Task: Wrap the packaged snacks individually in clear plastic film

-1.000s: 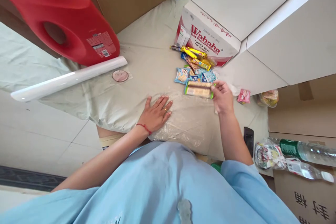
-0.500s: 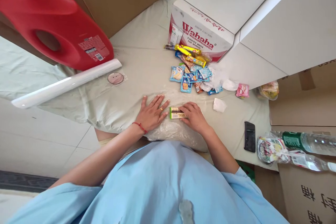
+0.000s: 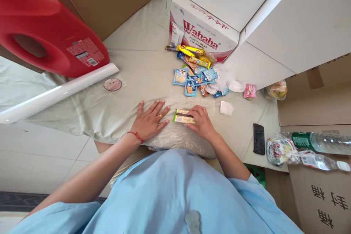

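My right hand (image 3: pixel 201 122) has its thumb and fingers closed around the right end of a small cream, brown and green snack packet (image 3: pixel 181 116), with a barcode showing on its free end. The packet lies low over a clear plastic sheet (image 3: pixel 178 135) at the table's near edge. To its left, my left hand (image 3: pixel 148 121) rests palm down with fingers spread, apart from the packet. A pile of snacks sits beyond both hands, with blue biscuit packets (image 3: pixel 190 87) in front and yellow wrapped sticks (image 3: pixel 200 62) behind. A crumpled white tissue (image 3: pixel 226 108) lies right of my right hand.
A Wahaha carton (image 3: pixel 203 29) stands behind the snacks. On the left are a red jug (image 3: pixel 55 33), a white roll (image 3: pixel 60 93) and a round pink disc (image 3: pixel 112 84). A phone (image 3: pixel 259 139), plastic bottles (image 3: pixel 329 142) and a pink packet (image 3: pixel 249 91) are on the right.
The view has shifted slightly. My left hand has slid a little left, widening its gap from the packet. The packet is turned slightly, still in my right hand.
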The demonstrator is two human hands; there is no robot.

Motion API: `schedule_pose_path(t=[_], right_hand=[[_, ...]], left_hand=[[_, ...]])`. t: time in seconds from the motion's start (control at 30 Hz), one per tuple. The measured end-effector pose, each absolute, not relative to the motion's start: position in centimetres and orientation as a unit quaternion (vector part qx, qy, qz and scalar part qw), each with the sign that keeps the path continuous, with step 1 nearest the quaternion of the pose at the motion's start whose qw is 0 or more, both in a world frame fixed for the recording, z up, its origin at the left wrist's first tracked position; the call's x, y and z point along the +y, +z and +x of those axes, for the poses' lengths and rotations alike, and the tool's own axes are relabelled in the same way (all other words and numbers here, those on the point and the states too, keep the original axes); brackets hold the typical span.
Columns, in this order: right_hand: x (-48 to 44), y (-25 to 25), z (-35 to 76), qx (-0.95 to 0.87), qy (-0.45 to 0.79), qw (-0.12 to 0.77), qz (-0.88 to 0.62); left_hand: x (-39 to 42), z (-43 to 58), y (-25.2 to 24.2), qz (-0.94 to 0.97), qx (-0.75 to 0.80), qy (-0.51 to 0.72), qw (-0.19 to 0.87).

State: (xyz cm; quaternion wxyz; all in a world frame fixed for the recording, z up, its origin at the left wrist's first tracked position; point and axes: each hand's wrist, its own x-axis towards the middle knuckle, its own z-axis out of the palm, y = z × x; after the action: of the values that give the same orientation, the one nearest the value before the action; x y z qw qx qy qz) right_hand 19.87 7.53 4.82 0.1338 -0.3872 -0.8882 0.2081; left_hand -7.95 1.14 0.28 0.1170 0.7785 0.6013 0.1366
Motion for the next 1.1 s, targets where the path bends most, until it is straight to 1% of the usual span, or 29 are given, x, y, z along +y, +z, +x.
schedule_pose_path(t=[0.1,0.2,0.3,0.4,0.47,0.53,0.63,0.73,0.8,0.97,1.03,1.1], right_hand=[[7.9,4.4,19.2,-0.901,0.214,0.090,-0.366],[10.7,5.6,19.1,-0.902,0.211,0.077,-0.370],[16.8,7.9,17.9,-0.872,0.164,0.085,-0.453],[24.2,9.1,15.7,-0.819,0.060,0.103,-0.562],[28.5,8.9,14.5,-0.808,0.028,0.113,-0.577],[31.4,8.2,13.7,-0.807,0.025,0.103,-0.581],[32.9,7.6,13.4,-0.809,0.020,0.108,-0.578],[31.0,8.1,14.4,-0.809,-0.001,0.145,-0.569],[28.0,8.9,15.8,-0.824,0.010,0.150,-0.547],[17.0,9.5,19.6,-0.908,0.157,0.076,-0.382],[12.9,8.6,20.2,-0.913,0.188,0.059,-0.358],[10.1,7.4,20.2,-0.912,0.190,0.041,-0.361]], left_hand=[[1.0,-7.9,0.3,0.774,0.606,0.144,0.117],[1.0,-7.9,0.5,0.771,0.608,0.144,0.124],[1.1,-8.0,0.7,0.771,0.609,0.135,0.128],[1.1,-8.1,0.8,0.772,0.610,0.125,0.125],[1.1,-8.1,0.9,0.775,0.608,0.123,0.122],[1.1,-8.2,0.9,0.777,0.606,0.120,0.120],[1.2,-8.2,0.9,0.777,0.606,0.118,0.123],[1.2,-8.2,1.0,0.774,0.607,0.129,0.126],[1.2,-8.2,0.9,0.772,0.607,0.136,0.129],[1.0,-8.3,0.7,0.770,0.607,0.143,0.131],[1.0,-8.3,0.6,0.771,0.607,0.143,0.130],[1.1,-8.3,0.5,0.772,0.606,0.140,0.128]])
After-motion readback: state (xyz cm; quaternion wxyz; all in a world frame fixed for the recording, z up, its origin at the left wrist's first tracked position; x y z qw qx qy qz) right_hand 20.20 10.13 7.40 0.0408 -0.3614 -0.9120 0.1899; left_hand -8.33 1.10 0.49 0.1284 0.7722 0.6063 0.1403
